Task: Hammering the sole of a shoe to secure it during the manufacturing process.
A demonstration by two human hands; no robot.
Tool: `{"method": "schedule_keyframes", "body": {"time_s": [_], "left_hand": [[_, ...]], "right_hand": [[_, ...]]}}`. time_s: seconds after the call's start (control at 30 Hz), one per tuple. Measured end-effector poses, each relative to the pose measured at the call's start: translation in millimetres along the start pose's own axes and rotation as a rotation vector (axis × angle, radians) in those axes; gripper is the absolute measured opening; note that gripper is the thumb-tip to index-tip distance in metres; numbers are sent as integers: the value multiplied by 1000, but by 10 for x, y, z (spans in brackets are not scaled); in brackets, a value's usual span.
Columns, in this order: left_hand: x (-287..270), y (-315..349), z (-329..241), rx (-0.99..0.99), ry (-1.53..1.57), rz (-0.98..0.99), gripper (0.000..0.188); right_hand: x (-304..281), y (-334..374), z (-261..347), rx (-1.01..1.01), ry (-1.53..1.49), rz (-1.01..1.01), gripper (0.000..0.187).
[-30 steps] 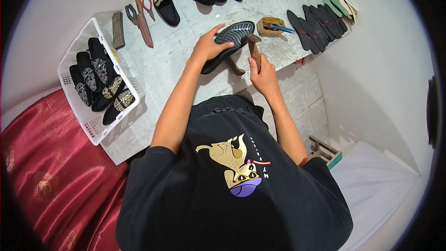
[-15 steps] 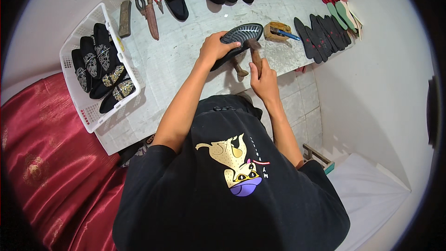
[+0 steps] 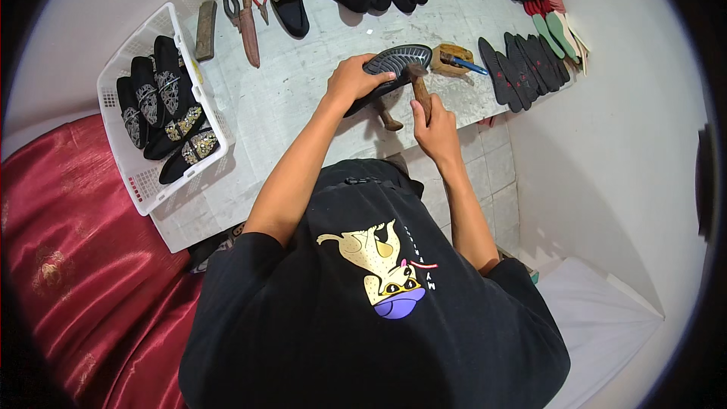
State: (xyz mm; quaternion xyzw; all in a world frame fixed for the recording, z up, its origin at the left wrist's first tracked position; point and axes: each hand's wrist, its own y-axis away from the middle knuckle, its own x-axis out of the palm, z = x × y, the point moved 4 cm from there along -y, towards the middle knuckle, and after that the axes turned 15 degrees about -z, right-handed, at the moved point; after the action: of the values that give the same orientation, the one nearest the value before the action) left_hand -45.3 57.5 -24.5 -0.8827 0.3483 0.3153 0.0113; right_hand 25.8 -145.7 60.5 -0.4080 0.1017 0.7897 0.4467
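Note:
My left hand (image 3: 354,81) is closed around a black shoe (image 3: 399,59), its thumb lying on the ridged sole, which faces up. In my right hand (image 3: 437,130) is a hammer (image 3: 422,92) with a wooden handle. The hammer's head is at the edge of the sole; whether it touches, I cannot tell. From beneath the shoe pokes a brown, worn stand-like piece (image 3: 389,120) with a rounded end; the rest of it is hidden. Just right of the shoe's toe sits a small wooden box (image 3: 447,67) with a blue-handled tool (image 3: 468,64) lying across it.
On the left, a white plastic basket (image 3: 214,110) holds several decorated black shoes. Along the table's (image 3: 284,136) far side lie a dark block (image 3: 205,30), scissors (image 3: 231,7), a sheathed knife (image 3: 249,34), red pliers (image 3: 260,4) and more shoes (image 3: 289,11). Black insoles (image 3: 503,76) lie at right.
My left hand keeps its hold on the shoe, which has barely moved. The hammer head has shifted slightly along the sole's edge. The whole view has moved a little.

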Motion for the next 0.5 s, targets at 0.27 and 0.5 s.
{"method": "schedule_keyframes", "body": {"time_s": [0.27,0.5], "left_hand": [[29,-21,28,33,1,-31,77],[-228,354,-45,311,57,-232,80]], "right_hand": [[55,-63,-12,2,1,-49,29],[3,-73,-32,18,4,-42,30]]}}
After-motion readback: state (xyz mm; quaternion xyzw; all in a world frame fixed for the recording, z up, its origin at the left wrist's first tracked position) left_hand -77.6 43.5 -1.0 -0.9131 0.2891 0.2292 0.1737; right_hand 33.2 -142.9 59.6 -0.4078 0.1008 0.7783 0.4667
